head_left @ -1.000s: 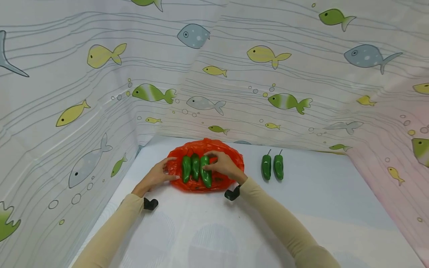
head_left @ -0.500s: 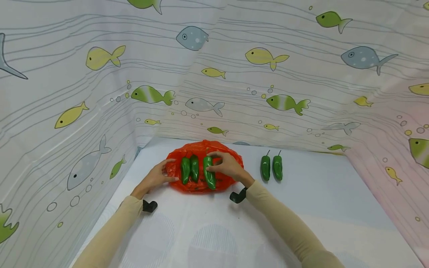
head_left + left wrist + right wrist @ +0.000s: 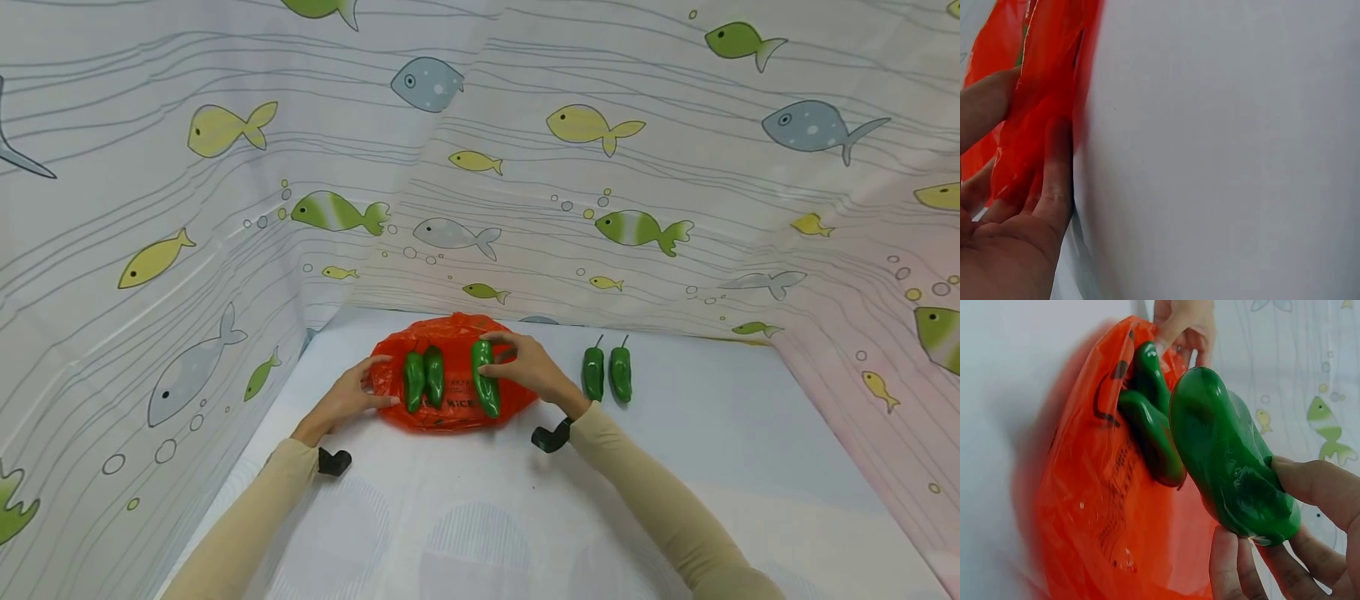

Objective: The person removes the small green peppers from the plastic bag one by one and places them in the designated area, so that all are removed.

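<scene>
In the head view, a red plastic bag (image 3: 457, 421) lies spread on the table with two green peppers (image 3: 414, 383) on it, side by side. My right hand (image 3: 536, 367) pinches a third green pepper (image 3: 1229, 462) between thumb and fingers, raised over the right part of the bag. At the bag's left edge, my left hand (image 3: 347, 400) holds the red plastic (image 3: 1041, 106) between thumb and fingers. Some of its fingertips sit behind the film in the left wrist view.
Two more green peppers (image 3: 593, 373) with thin stems lie on the white table (image 3: 712, 425), right of the bag. Fish-patterned cloth walls (image 3: 525, 192) stand behind and on both sides. A black wrist mount (image 3: 551, 436) hangs under each wrist.
My right hand has lifted its pepper away from the other two and carried it to the right, uncovering print on the bag. The left hand stays at the bag's edge.
</scene>
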A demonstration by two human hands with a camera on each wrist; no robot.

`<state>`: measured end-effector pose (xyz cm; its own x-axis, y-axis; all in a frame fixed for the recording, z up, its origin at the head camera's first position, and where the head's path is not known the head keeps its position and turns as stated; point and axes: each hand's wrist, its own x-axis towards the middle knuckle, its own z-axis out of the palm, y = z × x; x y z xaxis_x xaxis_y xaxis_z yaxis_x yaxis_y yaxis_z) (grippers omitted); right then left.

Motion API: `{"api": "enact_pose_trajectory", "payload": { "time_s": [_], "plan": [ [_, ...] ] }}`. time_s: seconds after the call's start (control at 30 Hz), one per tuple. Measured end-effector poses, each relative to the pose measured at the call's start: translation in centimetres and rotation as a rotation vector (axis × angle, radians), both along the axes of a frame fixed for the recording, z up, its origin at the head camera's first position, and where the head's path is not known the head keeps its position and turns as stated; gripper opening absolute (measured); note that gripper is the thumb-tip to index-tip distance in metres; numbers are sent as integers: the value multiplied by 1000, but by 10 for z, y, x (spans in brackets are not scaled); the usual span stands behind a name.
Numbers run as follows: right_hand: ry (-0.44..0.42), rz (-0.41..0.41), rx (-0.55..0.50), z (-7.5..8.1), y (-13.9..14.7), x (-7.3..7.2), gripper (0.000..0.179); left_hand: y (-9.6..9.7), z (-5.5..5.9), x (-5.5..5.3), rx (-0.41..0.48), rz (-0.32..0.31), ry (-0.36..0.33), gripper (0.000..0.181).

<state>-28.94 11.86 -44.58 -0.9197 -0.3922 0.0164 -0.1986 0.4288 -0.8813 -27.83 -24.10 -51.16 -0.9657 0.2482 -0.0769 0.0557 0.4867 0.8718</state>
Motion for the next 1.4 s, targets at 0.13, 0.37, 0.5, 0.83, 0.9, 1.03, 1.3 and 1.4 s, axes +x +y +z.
{"api": "enact_pose_trajectory", "payload": {
  "time_s": [0.13,0.37,0.5,0.83,0.9,1.03,1.3,1.4],
  "plan": [
    [-7,-29,7,3,8,2,56,0,-1,0,6,0,-2,84],
    [-3,-59,3,2,26,1,59,-1,-2,0,19,-3,8,85],
    [-7,-66,-24,2,37,0,61,-1,-2,0,11,3,0,87],
    [16,-114,4,3,65,5,60,0,0,2,31,-1,-5,86],
    [34,-122,26,2,71,4,61,2,5,4,40,-3,-12,85],
    [25,-134,18,2,83,4,62,7,21,11,34,-12,-28,82],
    [-10,-179,0,5,104,6,66,4,12,6,38,-2,-19,84],
    [-24,-198,-1,6,111,9,65,1,3,1,30,-4,-13,86]
  ]
}}
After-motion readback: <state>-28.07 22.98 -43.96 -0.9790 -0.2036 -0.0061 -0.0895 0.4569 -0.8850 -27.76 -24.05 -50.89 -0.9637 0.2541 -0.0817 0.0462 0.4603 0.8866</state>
